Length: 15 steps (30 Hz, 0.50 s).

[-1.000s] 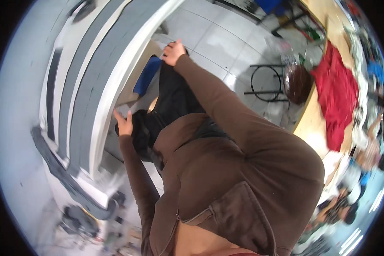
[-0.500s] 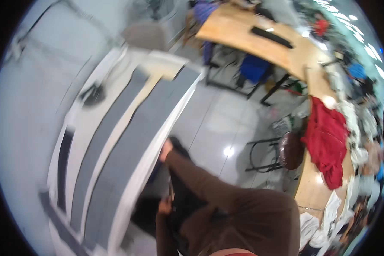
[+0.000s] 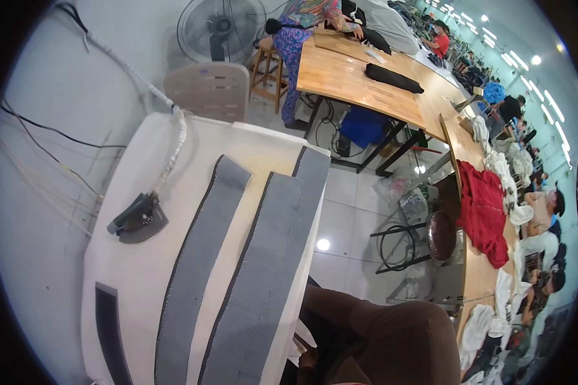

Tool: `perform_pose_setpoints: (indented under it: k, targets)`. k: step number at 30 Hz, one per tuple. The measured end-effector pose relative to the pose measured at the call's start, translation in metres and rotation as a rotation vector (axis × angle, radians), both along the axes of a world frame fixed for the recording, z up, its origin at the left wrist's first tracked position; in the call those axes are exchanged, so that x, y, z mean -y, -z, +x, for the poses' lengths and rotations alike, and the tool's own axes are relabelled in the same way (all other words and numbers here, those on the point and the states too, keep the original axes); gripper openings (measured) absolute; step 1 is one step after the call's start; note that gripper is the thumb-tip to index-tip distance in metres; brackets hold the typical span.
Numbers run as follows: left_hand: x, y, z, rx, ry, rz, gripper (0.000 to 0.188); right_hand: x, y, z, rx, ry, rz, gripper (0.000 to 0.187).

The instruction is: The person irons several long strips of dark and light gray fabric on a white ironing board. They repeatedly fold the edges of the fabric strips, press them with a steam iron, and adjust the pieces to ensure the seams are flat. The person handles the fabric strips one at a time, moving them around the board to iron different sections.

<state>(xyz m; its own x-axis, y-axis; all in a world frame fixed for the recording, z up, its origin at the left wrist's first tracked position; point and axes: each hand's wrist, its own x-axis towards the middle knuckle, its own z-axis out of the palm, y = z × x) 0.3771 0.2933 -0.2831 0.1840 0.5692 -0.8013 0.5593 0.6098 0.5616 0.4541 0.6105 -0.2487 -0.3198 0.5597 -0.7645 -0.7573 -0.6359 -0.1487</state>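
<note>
My left hand (image 3: 308, 357) is low in the picture, beside the near edge of the white padded table. Its fingers look curled, next to a thin pale thing I cannot make out. My right arm (image 3: 340, 308), in a brown sleeve, reaches toward the table edge; its hand is hidden below that edge. On the white table (image 3: 135, 192) lie long grey fabric strips with dark edges: a narrower strip (image 3: 202, 250) and a wider one (image 3: 263, 256). A short dark strip (image 3: 109, 327) lies at the left. An iron (image 3: 141, 221) with a wrapped cord rests further up.
A plastic chair (image 3: 209, 86) and a fan (image 3: 219, 29) stand beyond the table. A person in patterned clothes (image 3: 302, 19) works at a wooden table (image 3: 340, 70) holding a black bundle (image 3: 395, 78). A round stool (image 3: 441, 235) and a red garment (image 3: 481, 205) are at the right.
The view has swung, so the table sits lower and the iron and far person show clearly. My right hand, earlier seen at the table edge, is now hidden. The strips stay on the table.
</note>
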Motion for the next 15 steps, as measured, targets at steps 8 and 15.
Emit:
perform_pose_setpoints:
  k: [8,15]
  targets:
    - [-0.078,-0.007,-0.038,0.028,0.036,-0.023,0.053,0.008,-0.001,0.002,0.088,0.065,-0.123,0.054]
    - [-0.117,-0.026,-0.073,0.007,0.048,0.011,0.052,-0.007,-0.017,0.007,0.096,0.126,-0.142,0.056]
